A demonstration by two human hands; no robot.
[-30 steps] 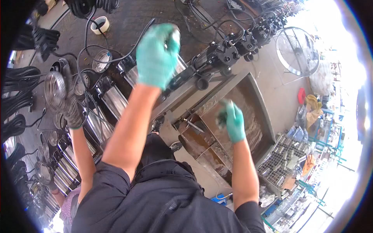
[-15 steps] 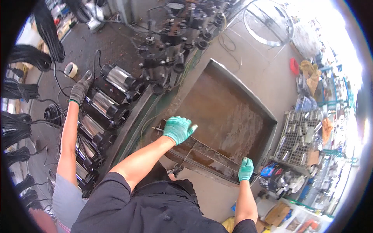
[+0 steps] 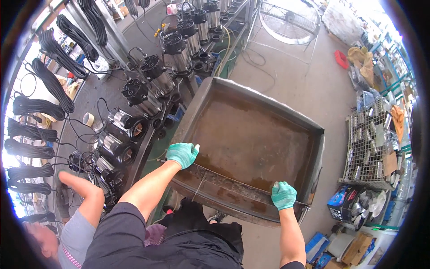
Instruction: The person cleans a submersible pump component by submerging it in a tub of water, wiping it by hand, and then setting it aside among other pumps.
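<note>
Both my hands wear green knit gloves. A large rectangular metal tank (image 3: 264, 93) with shallow brownish water in it lies in front of me. Along its near side runs a thin metal bar (image 3: 233, 180). My left hand (image 3: 182, 155) is closed over the bar near the tank's left end, its thumb on the upper side. Toward the right end my right hand (image 3: 284, 195) is closed on the same bar, with the fingers curled. The gloves hide the gripped parts of the bar. A short rod (image 3: 200, 184) crosses the narrow near section of the tank.
At left, a workbench carries shiny cylindrical pumps (image 3: 112, 144), a tape roll (image 3: 88, 119) and hanging black cable coils (image 3: 51, 85). A co-worker's arm (image 3: 92, 199) is beside it. A large fan (image 3: 290, 21) stands beyond the tank; a wire crate (image 3: 368, 145) sits at right.
The tank now lies more squarely across the view, and my hands have shifted with it, still on the bar. The co-worker's arm has drawn back from the pumps.
</note>
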